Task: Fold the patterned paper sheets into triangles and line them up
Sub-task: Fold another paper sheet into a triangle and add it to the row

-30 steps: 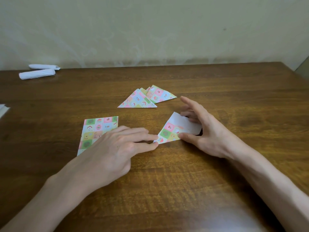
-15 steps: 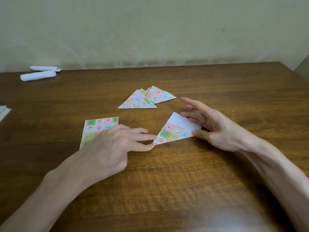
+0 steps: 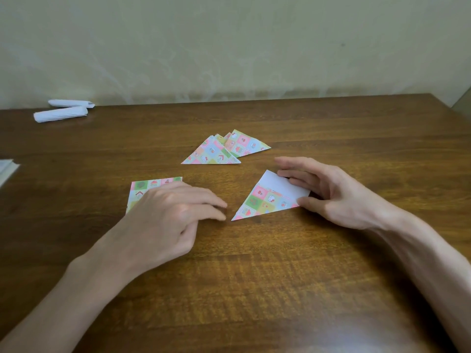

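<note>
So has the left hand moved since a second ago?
Yes. The left hand slid left, further over the flat sheet, its fingertips now off the half-folded paper.

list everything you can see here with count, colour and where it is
half-folded sheet: one, pastel checks with a white flap, table centre
folded triangles: at least two, maybe a third between them, pastel checks, overlapping behind the half-folded sheet
flat sheet: one showing, pastel checks, left of centre, partly covered by the left hand
paper rolls: two, white, far left near the wall
paper edge: one, white, cut off at the left border
table: one, dark brown wood
wall: one, pale yellow-green, behind the table
left hand: one, fingers straight, over the flat sheet
right hand: one, thumb and fingers touching the half-folded sheet
</note>
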`<state>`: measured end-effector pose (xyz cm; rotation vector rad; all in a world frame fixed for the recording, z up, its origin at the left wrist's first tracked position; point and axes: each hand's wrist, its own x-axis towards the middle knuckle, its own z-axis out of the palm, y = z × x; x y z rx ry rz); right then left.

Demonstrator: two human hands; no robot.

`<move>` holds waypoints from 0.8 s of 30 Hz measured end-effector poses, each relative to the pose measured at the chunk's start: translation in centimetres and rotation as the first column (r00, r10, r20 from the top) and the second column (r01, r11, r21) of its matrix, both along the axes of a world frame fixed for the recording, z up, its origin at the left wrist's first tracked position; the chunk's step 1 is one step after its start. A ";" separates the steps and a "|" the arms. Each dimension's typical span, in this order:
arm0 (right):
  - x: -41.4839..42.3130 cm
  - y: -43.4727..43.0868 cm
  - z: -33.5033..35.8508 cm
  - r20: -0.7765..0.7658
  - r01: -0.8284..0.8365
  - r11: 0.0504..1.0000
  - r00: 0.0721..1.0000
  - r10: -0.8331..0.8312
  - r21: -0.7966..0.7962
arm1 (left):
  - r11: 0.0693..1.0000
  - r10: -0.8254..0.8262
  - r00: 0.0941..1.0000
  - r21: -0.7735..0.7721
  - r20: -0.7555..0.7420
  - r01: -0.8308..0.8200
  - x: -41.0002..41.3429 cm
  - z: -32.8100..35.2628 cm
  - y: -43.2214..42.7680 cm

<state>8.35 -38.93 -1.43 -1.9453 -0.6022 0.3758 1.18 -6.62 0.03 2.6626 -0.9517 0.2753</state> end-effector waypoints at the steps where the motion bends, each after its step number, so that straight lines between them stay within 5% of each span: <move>1: -0.1 0.2 -0.1 0.023 0.004 1.000 1.000 -0.004 0.000 | 1.000 0.011 1.000 -0.012 0.018 -0.010 0.0 0.2 -0.1; 11: -1.0 2.4 -0.8 0.262 0.044 0.998 0.964 -0.030 -0.049 | 0.990 -0.030 0.998 0.133 -0.062 0.038 -0.9 -1.1 -2.6; 18: 0.2 -0.1 0.2 0.397 0.258 0.933 0.907 -0.144 -0.252 | 0.996 -0.022 0.998 0.081 -0.062 0.027 -0.7 -1.2 -2.0; 24: -0.7 1.4 0.1 0.431 0.208 0.917 0.901 -0.045 -0.340 | 0.999 -0.023 0.999 0.049 0.034 0.022 -0.1 -1.1 -1.6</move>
